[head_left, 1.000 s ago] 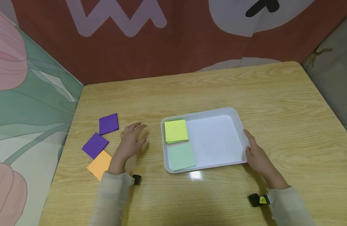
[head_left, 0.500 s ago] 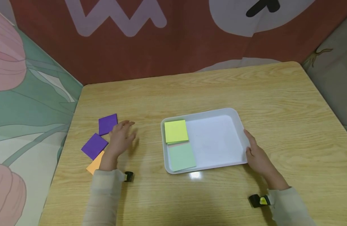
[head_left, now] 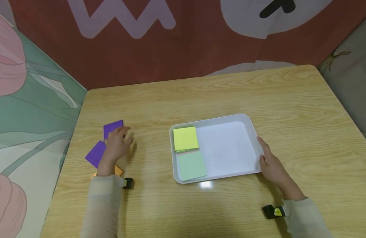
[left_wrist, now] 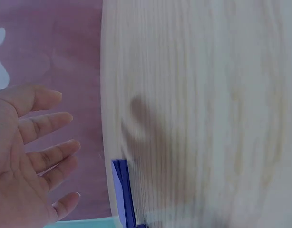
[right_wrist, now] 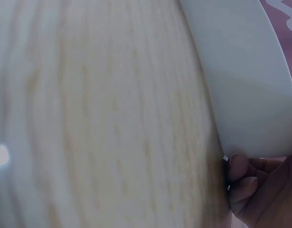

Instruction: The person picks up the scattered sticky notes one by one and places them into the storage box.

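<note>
My left hand point(head_left: 115, 148) hovers palm down with loosely bent fingers over two purple sticky note pads, partly covering the far one point(head_left: 111, 128) and the edge of the nearer one point(head_left: 95, 154). Nothing is held in it; the left wrist view shows the fingers spread above the table, a purple pad point(left_wrist: 123, 190) below. An orange sticky note pad point(head_left: 118, 170) lies mostly hidden beneath the left wrist. My right hand point(head_left: 271, 165) grips the right end of a white tray point(head_left: 227, 145); in the right wrist view its fingers point(right_wrist: 242, 187) curl under the tray's edge.
Inside the tray's left end, a yellow sticky note pad point(head_left: 186, 138) lies behind a pale green one point(head_left: 192, 165), with a pink edge showing between them. The wooden table point(head_left: 177, 211) meets a red patterned hanging point(head_left: 189, 56) at the back.
My left hand has moved left, from between the pads and the tray to over the purple pads. The right hand and tray have stayed in place.
</note>
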A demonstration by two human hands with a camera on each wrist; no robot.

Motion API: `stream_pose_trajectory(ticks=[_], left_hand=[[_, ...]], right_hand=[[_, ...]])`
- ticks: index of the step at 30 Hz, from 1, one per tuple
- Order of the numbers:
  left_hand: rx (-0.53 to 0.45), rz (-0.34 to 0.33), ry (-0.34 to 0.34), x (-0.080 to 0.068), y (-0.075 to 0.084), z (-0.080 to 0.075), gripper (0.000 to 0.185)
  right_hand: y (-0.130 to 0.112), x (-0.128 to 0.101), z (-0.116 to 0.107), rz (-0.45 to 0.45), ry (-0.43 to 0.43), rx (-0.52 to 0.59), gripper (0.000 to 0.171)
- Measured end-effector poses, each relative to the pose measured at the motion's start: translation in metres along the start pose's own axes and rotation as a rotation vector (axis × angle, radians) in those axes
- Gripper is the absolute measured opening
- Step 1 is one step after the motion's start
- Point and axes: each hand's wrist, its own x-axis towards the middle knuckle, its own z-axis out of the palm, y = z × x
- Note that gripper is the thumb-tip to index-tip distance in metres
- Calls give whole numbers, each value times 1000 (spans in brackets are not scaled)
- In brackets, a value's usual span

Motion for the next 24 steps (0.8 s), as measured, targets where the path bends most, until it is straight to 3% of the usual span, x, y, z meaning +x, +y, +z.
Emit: stream_pose_trajectory(ticks=[24], left_hand=[[26, -149, -87, 15, -26, -5, 48]], right_hand=[[-2, -2, 0, 3, -3, 3, 56]])
